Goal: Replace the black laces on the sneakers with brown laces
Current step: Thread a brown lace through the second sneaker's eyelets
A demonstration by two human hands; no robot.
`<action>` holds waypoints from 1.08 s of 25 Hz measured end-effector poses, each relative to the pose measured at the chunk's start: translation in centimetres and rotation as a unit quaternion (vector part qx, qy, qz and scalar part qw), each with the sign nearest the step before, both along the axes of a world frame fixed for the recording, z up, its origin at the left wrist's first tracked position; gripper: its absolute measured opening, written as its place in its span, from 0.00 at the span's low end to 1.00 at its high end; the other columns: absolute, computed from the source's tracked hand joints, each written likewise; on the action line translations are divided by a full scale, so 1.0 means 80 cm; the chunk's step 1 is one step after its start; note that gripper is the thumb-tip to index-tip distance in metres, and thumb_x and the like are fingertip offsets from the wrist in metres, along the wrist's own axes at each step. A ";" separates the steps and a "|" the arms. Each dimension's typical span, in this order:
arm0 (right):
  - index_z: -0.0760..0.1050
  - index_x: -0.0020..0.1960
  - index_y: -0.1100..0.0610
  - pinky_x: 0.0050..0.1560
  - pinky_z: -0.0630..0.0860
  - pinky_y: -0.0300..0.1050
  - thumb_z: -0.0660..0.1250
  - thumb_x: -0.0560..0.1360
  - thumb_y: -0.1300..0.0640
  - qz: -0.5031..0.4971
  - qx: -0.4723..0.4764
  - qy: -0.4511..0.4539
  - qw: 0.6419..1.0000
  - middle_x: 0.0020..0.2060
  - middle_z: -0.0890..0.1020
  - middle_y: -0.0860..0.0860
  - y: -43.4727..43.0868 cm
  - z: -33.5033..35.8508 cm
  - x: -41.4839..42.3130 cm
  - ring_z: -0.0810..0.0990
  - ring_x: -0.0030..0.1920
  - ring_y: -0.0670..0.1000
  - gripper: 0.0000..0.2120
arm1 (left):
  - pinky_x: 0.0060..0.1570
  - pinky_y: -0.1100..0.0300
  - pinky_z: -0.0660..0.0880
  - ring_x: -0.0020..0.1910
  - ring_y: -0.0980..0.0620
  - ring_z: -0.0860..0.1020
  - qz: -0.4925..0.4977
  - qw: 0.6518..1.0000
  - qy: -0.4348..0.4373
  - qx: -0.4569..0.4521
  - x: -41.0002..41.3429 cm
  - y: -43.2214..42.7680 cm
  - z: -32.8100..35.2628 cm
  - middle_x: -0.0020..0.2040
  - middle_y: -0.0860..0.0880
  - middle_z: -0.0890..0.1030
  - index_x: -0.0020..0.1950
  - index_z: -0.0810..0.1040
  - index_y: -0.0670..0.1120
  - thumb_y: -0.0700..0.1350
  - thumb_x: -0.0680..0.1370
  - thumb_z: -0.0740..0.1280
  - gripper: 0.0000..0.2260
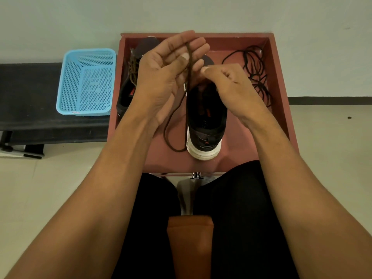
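l hand (167, 71) lifts the brown lace (165, 129) pinned under its thumb, prob to even it above the unlaced sneaker (207, 121) in the red tray (278, 81), r hand (227, 83) curled beside, grip unclear, black laces (254, 73) dumped right.

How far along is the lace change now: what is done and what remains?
Done: black laces lie loose in the tray; the far sneaker already looks laced brown. In hand: the left hand holds a brown lace over the near sneaker. Left: threading that one.
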State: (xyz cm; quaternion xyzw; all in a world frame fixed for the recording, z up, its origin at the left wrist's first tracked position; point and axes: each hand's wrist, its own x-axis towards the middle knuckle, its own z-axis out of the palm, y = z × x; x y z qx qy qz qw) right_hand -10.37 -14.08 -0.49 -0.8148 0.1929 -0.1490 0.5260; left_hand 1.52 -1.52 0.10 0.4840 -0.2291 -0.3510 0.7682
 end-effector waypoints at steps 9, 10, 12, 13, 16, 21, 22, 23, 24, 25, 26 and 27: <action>0.80 0.56 0.68 0.51 0.80 0.50 0.71 0.82 0.57 0.081 0.136 -0.047 0.986 0.38 0.87 0.57 0.000 0.014 -0.005 0.83 0.39 0.57 0.13 | 0.55 0.52 0.82 0.55 0.43 0.87 0.129 0.987 -0.020 0.091 0.009 0.003 -0.017 0.52 0.39 0.87 0.61 0.81 0.35 0.35 0.81 0.70 0.09; 0.80 0.57 0.68 0.50 0.80 0.49 0.71 0.82 0.58 0.076 0.166 -0.062 0.981 0.37 0.86 0.57 -0.001 0.016 -0.006 0.83 0.39 0.55 0.12 | 0.54 0.51 0.83 0.54 0.43 0.87 0.135 0.985 -0.029 0.101 0.009 0.003 -0.019 0.51 0.39 0.88 0.61 0.81 0.34 0.35 0.82 0.70 0.09; 0.81 0.58 0.68 0.48 0.79 0.45 0.70 0.82 0.60 0.062 0.211 -0.082 0.972 0.35 0.84 0.55 0.000 0.017 -0.007 0.81 0.37 0.51 0.11 | 0.54 0.49 0.84 0.51 0.43 0.87 0.141 0.981 -0.055 0.121 0.007 0.001 -0.021 0.50 0.40 0.88 0.60 0.80 0.33 0.36 0.83 0.69 0.09; 0.81 0.59 0.68 0.47 0.78 0.44 0.70 0.82 0.60 0.052 0.230 -0.090 0.968 0.34 0.83 0.54 0.000 0.017 -0.007 0.80 0.36 0.49 0.11 | 0.54 0.48 0.84 0.51 0.44 0.87 0.140 0.980 -0.065 0.127 0.007 0.001 -0.021 0.49 0.40 0.88 0.60 0.80 0.33 0.37 0.83 0.69 0.08; 0.82 0.58 0.66 0.43 0.74 0.42 0.69 0.83 0.59 -0.004 0.301 -0.117 0.947 0.31 0.78 0.50 -0.003 0.018 -0.005 0.75 0.34 0.47 0.10 | 0.48 0.52 0.84 0.48 0.45 0.87 0.148 0.978 -0.070 0.129 0.009 -0.001 -0.021 0.48 0.40 0.87 0.59 0.79 0.35 0.38 0.84 0.67 0.07; 0.84 0.55 0.62 0.43 0.74 0.43 0.71 0.82 0.56 -0.090 0.332 -0.153 0.926 0.33 0.77 0.49 -0.021 0.017 -0.008 0.74 0.36 0.47 0.09 | 0.39 0.57 0.79 0.36 0.53 0.80 0.199 0.963 -0.078 0.166 0.024 0.003 -0.028 0.40 0.46 0.83 0.54 0.80 0.42 0.39 0.84 0.67 0.03; 0.84 0.55 0.62 0.43 0.75 0.44 0.72 0.81 0.56 -0.094 0.322 -0.150 0.930 0.35 0.78 0.50 -0.023 0.015 -0.009 0.75 0.37 0.47 0.09 | 0.39 0.56 0.78 0.34 0.54 0.78 0.208 0.953 -0.103 0.195 0.027 0.005 -0.031 0.39 0.48 0.81 0.53 0.81 0.45 0.41 0.82 0.68 0.02; 0.84 0.56 0.62 0.43 0.75 0.44 0.72 0.81 0.57 -0.096 0.309 -0.146 0.935 0.36 0.79 0.51 -0.024 0.012 -0.010 0.75 0.37 0.48 0.09 | 0.40 0.55 0.77 0.34 0.55 0.76 0.218 0.936 -0.149 0.232 0.028 0.005 -0.034 0.38 0.49 0.80 0.51 0.82 0.48 0.43 0.80 0.69 0.03; 0.84 0.57 0.63 0.42 0.75 0.44 0.72 0.81 0.58 -0.095 0.294 -0.141 0.940 0.37 0.80 0.52 -0.025 0.011 -0.010 0.75 0.37 0.48 0.09 | 0.42 0.56 0.76 0.36 0.55 0.75 0.230 0.912 -0.212 0.265 0.027 0.006 -0.034 0.39 0.51 0.79 0.50 0.83 0.52 0.47 0.78 0.69 0.03; 0.84 0.58 0.63 0.41 0.75 0.43 0.71 0.82 0.59 -0.092 0.278 -0.134 0.947 0.37 0.80 0.52 -0.024 0.010 -0.010 0.75 0.37 0.48 0.09 | 0.45 0.58 0.76 0.40 0.56 0.75 0.242 0.883 -0.285 0.285 0.022 0.005 -0.032 0.44 0.51 0.78 0.51 0.83 0.54 0.49 0.78 0.69 0.04; 0.84 0.59 0.63 0.41 0.75 0.43 0.70 0.82 0.59 -0.083 0.262 -0.126 0.953 0.38 0.81 0.52 -0.023 0.009 -0.008 0.76 0.37 0.48 0.09 | 0.49 0.61 0.76 0.45 0.56 0.76 0.248 0.851 -0.358 0.292 0.016 0.003 -0.028 0.50 0.51 0.77 0.54 0.83 0.55 0.52 0.78 0.69 0.06; 0.84 0.59 0.63 0.40 0.74 0.43 0.69 0.83 0.60 -0.070 0.246 -0.116 0.960 0.38 0.81 0.52 -0.021 0.008 -0.007 0.76 0.37 0.48 0.09 | 0.51 0.64 0.75 0.51 0.56 0.76 0.243 0.823 -0.426 0.288 0.007 0.001 -0.021 0.55 0.51 0.77 0.58 0.83 0.55 0.54 0.79 0.68 0.09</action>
